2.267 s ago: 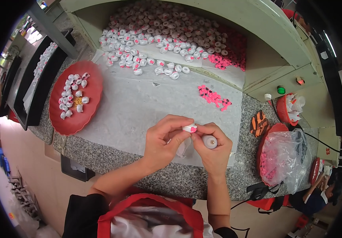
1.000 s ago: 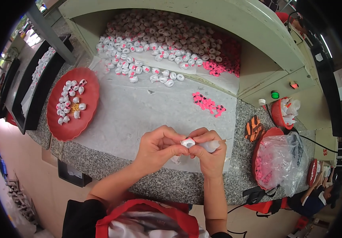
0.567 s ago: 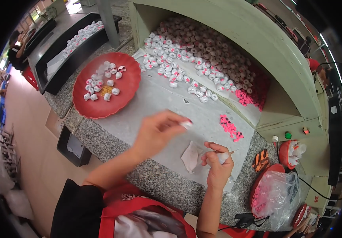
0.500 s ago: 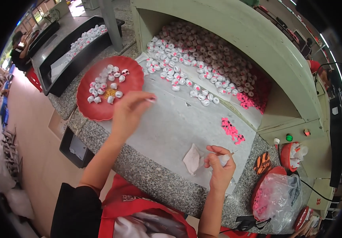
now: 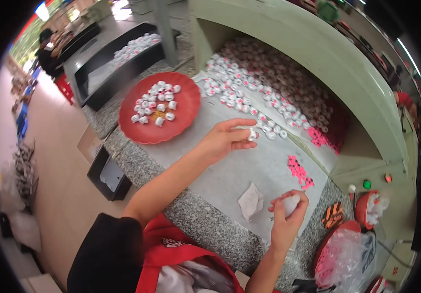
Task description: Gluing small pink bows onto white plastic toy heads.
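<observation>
Two hands | left [image 5: 222,141] pinches small white spool [image 5: 252,134] | right [image 5: 286,219] grips white wad [image 5: 291,204]

My bench [image 5: 205,229] was speckled grey granite, and a pale sheet [image 5: 249,171] covered most of its top. A red plate [image 5: 159,129] of small white spools sat at the sheet's left edge. A heap of spools [image 5: 269,93] spread from the green cubby onto the sheet. Pink stickers [image 5: 299,172] lay to the right, a scrap of paper [image 5: 250,201] near the front edge. At the right end stood an orange-and-black piece [image 5: 333,216], a small red tub [image 5: 365,210] and a plastic bag [image 5: 347,254].
</observation>
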`<action>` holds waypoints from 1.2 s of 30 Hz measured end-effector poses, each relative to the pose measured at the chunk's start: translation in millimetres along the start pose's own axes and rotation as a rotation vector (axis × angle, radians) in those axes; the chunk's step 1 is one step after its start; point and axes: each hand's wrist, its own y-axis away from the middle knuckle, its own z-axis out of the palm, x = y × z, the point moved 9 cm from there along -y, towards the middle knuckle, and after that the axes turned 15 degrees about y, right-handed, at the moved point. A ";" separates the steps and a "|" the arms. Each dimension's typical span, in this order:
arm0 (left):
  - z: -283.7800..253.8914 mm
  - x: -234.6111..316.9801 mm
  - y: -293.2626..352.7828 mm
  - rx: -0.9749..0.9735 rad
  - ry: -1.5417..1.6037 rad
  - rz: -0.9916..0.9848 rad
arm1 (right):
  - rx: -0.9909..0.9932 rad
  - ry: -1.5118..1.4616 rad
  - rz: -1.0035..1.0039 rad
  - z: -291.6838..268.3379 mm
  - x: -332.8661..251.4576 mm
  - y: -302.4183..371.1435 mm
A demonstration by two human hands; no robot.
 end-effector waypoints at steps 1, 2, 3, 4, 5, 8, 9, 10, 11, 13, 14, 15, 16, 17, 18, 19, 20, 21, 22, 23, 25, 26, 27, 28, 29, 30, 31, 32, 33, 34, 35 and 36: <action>14.7 -11.1 20.1 -0.013 0.312 -0.105 | -0.054 -0.046 -0.060 7.4 -6.1 -0.8; 25.2 -23.8 29.8 -0.032 0.314 -0.155 | -0.006 -0.034 -0.039 2.0 -6.2 -2.6; 38.2 -39.3 36.7 -0.060 0.462 -0.239 | -0.031 -0.100 -0.031 1.0 -10.3 -4.9; 47.3 -50.7 43.5 -0.078 0.609 -0.316 | -0.064 -0.168 -0.029 1.3 -17.2 -6.5; 48.3 -59.1 48.4 -0.086 0.616 -0.352 | -0.019 -0.227 0.009 -5.9 -21.0 -8.6; 58.6 -62.1 54.9 -0.168 0.457 -0.322 | 0.081 -0.150 0.090 -27.1 -23.2 -2.6; 56.9 -58.0 56.4 -0.106 0.225 -0.278 | 0.093 -0.140 0.094 -28.2 -22.6 0.8; 53.3 -51.5 59.2 -0.040 -0.005 -0.226 | 0.153 -0.039 -0.055 -31.8 -35.8 8.7; 54.7 -52.9 62.5 -0.040 0.005 -0.230 | 0.205 0.060 -0.204 -33.2 -49.5 18.3; 66.4 -28.9 67.1 -0.129 -0.189 0.092 | 0.222 0.154 -0.283 -29.7 -58.8 33.1; 66.9 -30.5 68.8 -0.121 -0.186 0.095 | 0.241 0.238 -0.364 -28.8 -67.3 41.1; 69.6 -27.2 70.8 -0.128 -0.198 0.159 | 0.230 0.221 -0.413 -27.7 -68.3 45.9; 70.3 -23.4 72.1 -0.138 -0.214 0.218 | 0.228 0.220 -0.409 -25.4 -65.2 45.9; 69.3 -23.9 72.1 -0.136 -0.216 0.215 | 0.215 0.248 -0.441 -22.0 -65.3 46.8; 68.3 -24.5 71.8 -0.129 -0.201 0.208 | 0.204 0.276 -0.472 -19.5 -66.1 47.8; 66.8 -24.7 72.1 -0.120 -0.188 0.201 | 0.204 0.274 -0.466 -19.0 -65.8 46.7; 66.6 -24.5 72.5 -0.118 -0.191 0.195 | 0.191 0.296 -0.471 -17.0 -67.6 44.7; 66.4 -22.7 73.2 -0.109 -0.208 0.203 | 0.178 0.318 -0.475 -15.2 -68.6 42.6; 67.0 -21.3 72.9 -0.104 -0.224 0.213 | 0.182 0.318 -0.471 -16.9 -68.5 39.5; 67.4 -22.2 72.3 -0.105 -0.225 0.209 | 0.185 0.338 -0.533 -17.5 -73.3 39.2; 68.6 -23.1 71.7 -0.117 -0.216 0.209 | 0.192 0.357 -0.591 -17.2 -77.6 38.2; 68.6 -23.9 71.4 -0.118 -0.218 0.205 | 0.198 0.362 -0.609 -16.8 -78.9 38.0; 69.3 -23.4 71.5 -0.126 -0.221 0.218 | 0.204 0.367 -0.627 -16.3 -80.0 38.1; 70.0 -22.9 72.1 -0.133 -0.224 0.230 | 0.206 0.367 -0.623 -16.0 -79.7 37.4; 70.2 -23.1 72.2 -0.134 -0.225 0.226 | 0.211 0.366 -0.644 -15.3 -81.0 38.2; 70.8 -22.8 72.2 -0.140 -0.222 0.225 | 0.215 0.364 -0.665 -15.0 -82.3 39.6; 71.3 -22.4 72.0 -0.146 -0.219 0.224 | 0.216 0.364 -0.663 -15.2 -82.4 39.9; 71.0 -22.6 71.8 -0.146 -0.219 0.222 | 0.208 0.374 -0.663 -14.6 -82.8 40.2; 71.0 -22.2 71.8 -0.149 -0.233 0.233 | 0.200 0.383 -0.663 -14.0 -83.1 40.4; 71.2 -21.7 71.8 -0.152 -0.247 0.244 | 0.200 0.382 -0.663 -14.3 -83.1 40.1; 70.8 -22.0 71.5 -0.151 -0.248 0.243 | 0.198 0.386 -0.668 -14.2 -83.6 39.7; 71.4 -20.6 71.6 -0.156 -0.261 0.264 | 0.197 0.391 -0.673 -13.8 -84.0 39.2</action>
